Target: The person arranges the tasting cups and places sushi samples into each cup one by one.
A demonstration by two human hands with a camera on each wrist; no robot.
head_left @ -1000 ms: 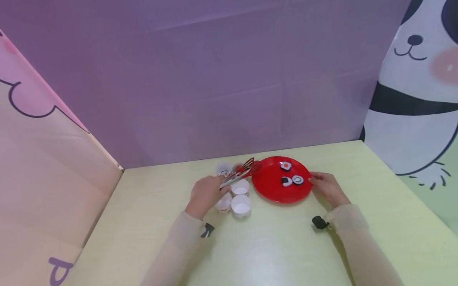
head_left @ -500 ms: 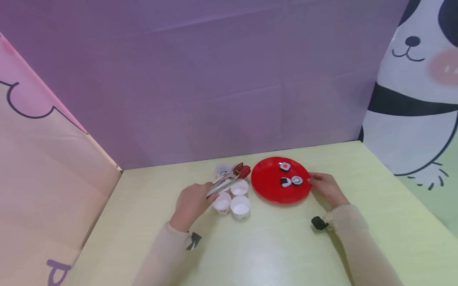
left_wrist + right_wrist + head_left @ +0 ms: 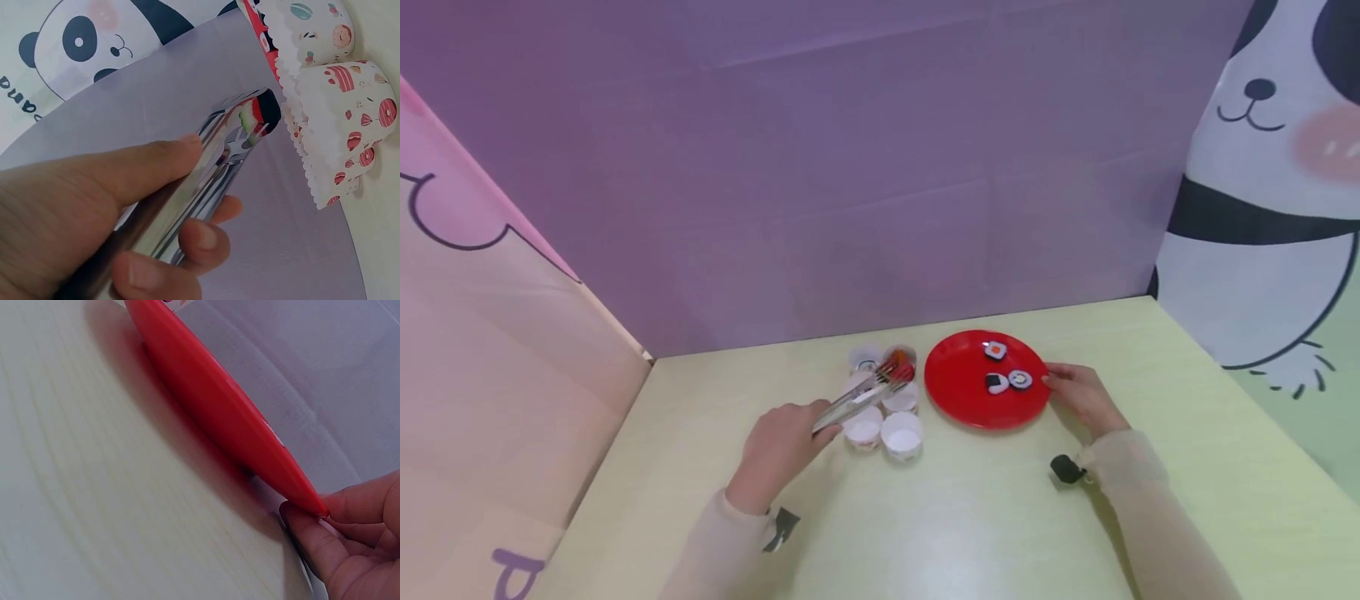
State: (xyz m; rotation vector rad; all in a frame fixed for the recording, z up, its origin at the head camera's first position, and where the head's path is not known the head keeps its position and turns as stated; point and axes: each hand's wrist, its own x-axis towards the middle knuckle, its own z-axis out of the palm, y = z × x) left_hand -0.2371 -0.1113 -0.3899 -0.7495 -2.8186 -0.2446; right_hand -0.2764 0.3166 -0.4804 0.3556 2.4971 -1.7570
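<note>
My left hand (image 3: 782, 446) holds metal tongs (image 3: 850, 404). Between their tips in the left wrist view is a small toy piece (image 3: 259, 117) with black, red, white and green parts. In the head view the tips overlap the group of paper baking cups (image 3: 902, 433). My right hand (image 3: 1081, 396) pinches the rim of a red plate (image 3: 962, 396) between thumb and fingers. On the plate lie a toy rice ball (image 3: 997, 383), a round sushi roll (image 3: 1020, 380) and a squarish sushi piece (image 3: 995, 350) with an orange centre.
Several cups stand close together left of the plate; a back-left cup (image 3: 867, 358) holds a white and dark piece. The pale table (image 3: 970, 517) meets a purple backdrop (image 3: 850, 183) behind. A panda-printed sheet (image 3: 1255, 292) hangs at the right.
My left hand has drawn back to the left and toward me, taking the tongs and the toy piece from the plate's edge to over the cups. My right hand stays at the plate's rim.
</note>
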